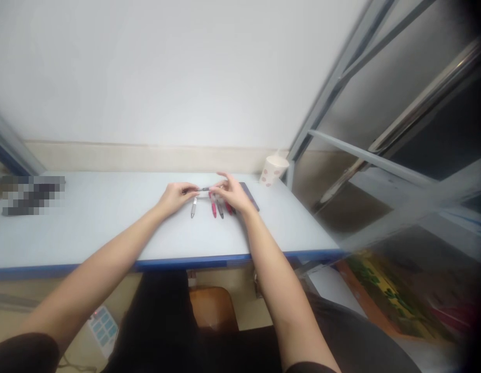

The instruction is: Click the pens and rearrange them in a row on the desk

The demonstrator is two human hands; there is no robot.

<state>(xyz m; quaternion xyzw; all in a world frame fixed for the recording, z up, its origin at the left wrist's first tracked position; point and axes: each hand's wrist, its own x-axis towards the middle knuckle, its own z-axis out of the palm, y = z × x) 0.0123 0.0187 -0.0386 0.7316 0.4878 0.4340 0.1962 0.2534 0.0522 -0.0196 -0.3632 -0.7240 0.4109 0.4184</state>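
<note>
A dark, slim pen is held level between my two hands, a little above the tabletop. My left hand is closed in a pinch on its left end. On the other end, my right hand pinches with thumb and finger while another finger points up and away. Below the hands a white and grey pen lies by itself. Nearer my right hand lie a red pen and a dark grey pen, with more pens partly hidden under that hand.
A flat dark object lies right of my right hand. A paper cup with spots leans at the back right. The table's blue front edge runs below my forearms. Metal frame bars rise at right; a blurred-out dark object lies far left.
</note>
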